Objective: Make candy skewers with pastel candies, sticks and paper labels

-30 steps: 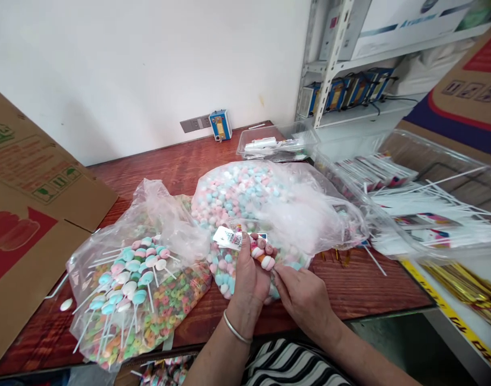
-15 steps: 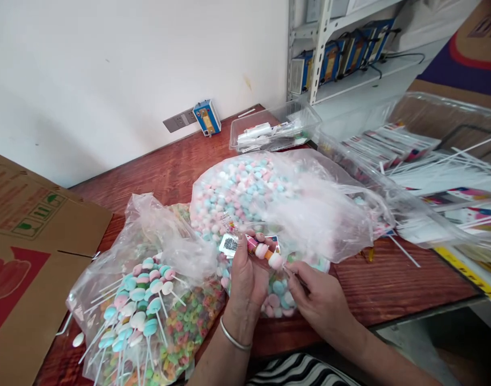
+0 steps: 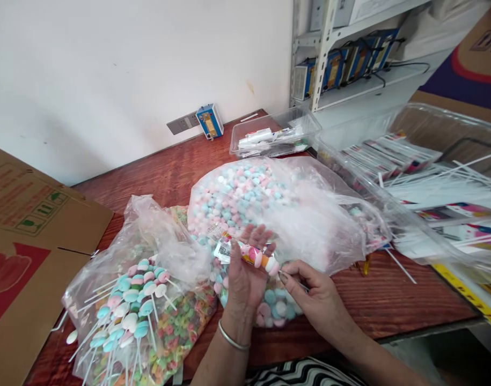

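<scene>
Open now: my left hand has uncurled, fingers spread, and the candy stick lies across them, just over the bag of pastel sweets on the desk. Meanwhile my right hand pinches the stick's bare end, thumb and forefinger pressed together.

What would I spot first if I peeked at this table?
The big bag of pink, blue and white candies in the middle of the table catches the eye first. Just in front of it, a candy stick lies across the left hand, and the right hand pinches its end. To the left, a heap of lollipops lies over colourful rings.
</scene>
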`<state>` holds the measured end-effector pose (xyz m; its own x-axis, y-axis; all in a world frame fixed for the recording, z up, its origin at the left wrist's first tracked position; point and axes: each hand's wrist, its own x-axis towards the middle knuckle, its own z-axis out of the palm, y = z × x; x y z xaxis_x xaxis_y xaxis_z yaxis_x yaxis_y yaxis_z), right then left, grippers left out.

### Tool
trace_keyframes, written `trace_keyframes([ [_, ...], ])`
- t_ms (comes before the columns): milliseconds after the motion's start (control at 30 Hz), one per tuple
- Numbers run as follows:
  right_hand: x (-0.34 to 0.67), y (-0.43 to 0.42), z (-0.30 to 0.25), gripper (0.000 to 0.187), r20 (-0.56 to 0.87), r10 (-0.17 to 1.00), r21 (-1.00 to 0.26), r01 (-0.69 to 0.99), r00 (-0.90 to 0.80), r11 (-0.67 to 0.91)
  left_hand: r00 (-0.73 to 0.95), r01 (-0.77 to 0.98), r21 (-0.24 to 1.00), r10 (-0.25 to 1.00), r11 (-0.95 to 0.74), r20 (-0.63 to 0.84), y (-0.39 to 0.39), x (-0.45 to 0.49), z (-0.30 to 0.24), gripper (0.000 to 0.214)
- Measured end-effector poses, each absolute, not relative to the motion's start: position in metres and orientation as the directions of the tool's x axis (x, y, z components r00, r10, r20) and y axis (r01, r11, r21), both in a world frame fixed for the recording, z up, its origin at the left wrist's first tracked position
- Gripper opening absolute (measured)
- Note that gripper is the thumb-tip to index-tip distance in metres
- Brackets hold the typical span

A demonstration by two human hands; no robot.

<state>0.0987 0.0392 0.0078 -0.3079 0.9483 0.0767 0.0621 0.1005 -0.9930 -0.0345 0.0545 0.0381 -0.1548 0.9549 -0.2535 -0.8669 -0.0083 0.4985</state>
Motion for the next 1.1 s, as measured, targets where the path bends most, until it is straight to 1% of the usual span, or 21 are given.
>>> trace_keyframes([
  [67,0.101,0.041,0.01,0.023,-0.098,0.922,-0.982,-0.113,-0.376,-0.151,-0.206,-0.858,0.506,0.96,-0.086,-0.188,0.059,-0.043,0.039,0.041],
  [167,0.105,0.043,0.015,0.029,-0.305,0.817,-0.802,-0.331,-0.489,-0.497,-0.186,-0.875,0.475,0.97,-0.092,-0.154,0.064,-0.046,0.044,0.021],
  [267,0.11,0.044,0.021,0.029,-0.406,0.6,-0.567,-0.326,-0.689,-0.757,-0.18,-0.906,0.415,0.965,-0.087,-0.19,0.066,-0.039,0.048,0.01],
  [333,0.112,0.044,0.021,0.029,-0.407,0.542,-0.544,-0.282,-0.735,-0.79,-0.182,-0.915,0.397,0.951,-0.072,-0.249,0.067,-0.034,0.051,0.013],
  [400,0.114,0.045,0.019,0.031,-0.379,0.644,-0.678,-0.274,-0.664,-0.682,-0.197,-0.912,0.406,0.928,-0.055,-0.317,0.069,-0.03,0.053,0.016],
  [433,0.116,0.045,0.017,0.031,-0.33,0.732,-0.797,-0.241,-0.596,-0.555,-0.21,-0.907,0.417,0.912,-0.048,-0.351,0.069,-0.029,0.053,0.016],
  [467,0.117,0.045,0.015,0.03,-0.24,0.821,-0.915,-0.163,-0.519,-0.37,-0.222,-0.902,0.429,0.896,-0.04,-0.384,0.07,-0.029,0.054,0.016],
  [500,0.119,0.046,0.013,0.028,-0.1,0.89,-0.99,-0.043,-0.445,-0.133,-0.231,-0.899,0.437,0.88,-0.03,-0.415,0.07,-0.029,0.055,0.015],
  [533,0.121,0.046,0.011,0.026,0.078,0.916,-0.986,0.104,-0.394,0.129,-0.236,-0.897,0.442,0.866,-0.019,-0.44,0.07,-0.028,0.056,0.014],
  [567,0.122,0.046,0.01,0.023,0.262,0.889,-0.894,0.253,-0.375,0.37,-0.237,-0.896,0.443,0.855,-0.01,-0.461,0.07,-0.028,0.057,0.013],
  [600,0.124,0.046,0.008,0.019,0.421,0.821,-0.741,0.376,-0.386,0.557,-0.238,-0.897,0.442,0.845,-0.003,-0.478,0.07,-0.027,0.058,0.013],
  [667,0.124,0.046,0.006,0.013,0.611,0.652,-0.422,0.512,-0.449,0.748,-0.248,-0.897,0.442,0.831,-0.003,-0.499,0.07,-0.024,0.058,0.014],
  [700,0.124,0.046,0.005,0.012,0.65,0.59,-0.311,0.54,-0.48,0.782,-0.259,-0.894,0.447,0.824,-0.008,-0.503,0.07,-0.022,0.058,0.015],
  [733,0.122,0.046,0.005,0.013,0.665,0.557,-0.25,0.555,-0.497,0.793,-0.271,-0.89,0.455,0.817,-0.012,-0.509,0.069,-0.02,0.058,0.016],
  [767,0.119,0.047,0.004,0.013,0.667,0.553,-0.24,0.56,-0.498,0.793,-0.28,-0.887,0.463,0.808,-0.011,-0.518,0.069,-0.018,0.058,0.017],
  [800,0.117,0.047,0.005,0.013,0.656,0.577,-0.275,0.558,-0.486,0.783,-0.287,-0.884,0.468,0.8,-0.008,-0.527,0.069,-0.016,0.058,0.017],
  [900,0.11,0.048,0.005,0.02,0.584,0.701,-0.477,0.526,-0.409,0.704,-0.293,-0.882,0.472,0.788,-0.005,-0.541,0.069,-0.012,0.057,0.017],
  [933,0.109,0.048,0.004,0.021,0.57,0.723,-0.508,0.524,-0.39,0.683,-0.292,-0.882,0.472,0.794,-0.007,-0.534,0.068,-0.011,0.057,0.017],
  [1033,0.11,0.047,0.002,0.017,0.583,0.716,-0.482,0.545,-0.385,0.686,-0.29,-0.874,0.486,0.817,-0.013,-0.499,0.067,-0.011,0.055,0.019],
  [1067,0.111,0.047,0.001,0.018,0.565,0.73,-0.513,0.53,-0.384,0.676,-0.288,-0.87,0.492,0.824,-0.013,-0.488,0.066,-0.011,0.055,0.02],
  [1100,0.112,0.047,0.001,0.02,0.512,0.77,-0.596,0.487,-0.381,0.638,-0.288,-0.866,0.5,0.833,-0.017,-0.472,0.065,-0.012,0.054,0.021],
])
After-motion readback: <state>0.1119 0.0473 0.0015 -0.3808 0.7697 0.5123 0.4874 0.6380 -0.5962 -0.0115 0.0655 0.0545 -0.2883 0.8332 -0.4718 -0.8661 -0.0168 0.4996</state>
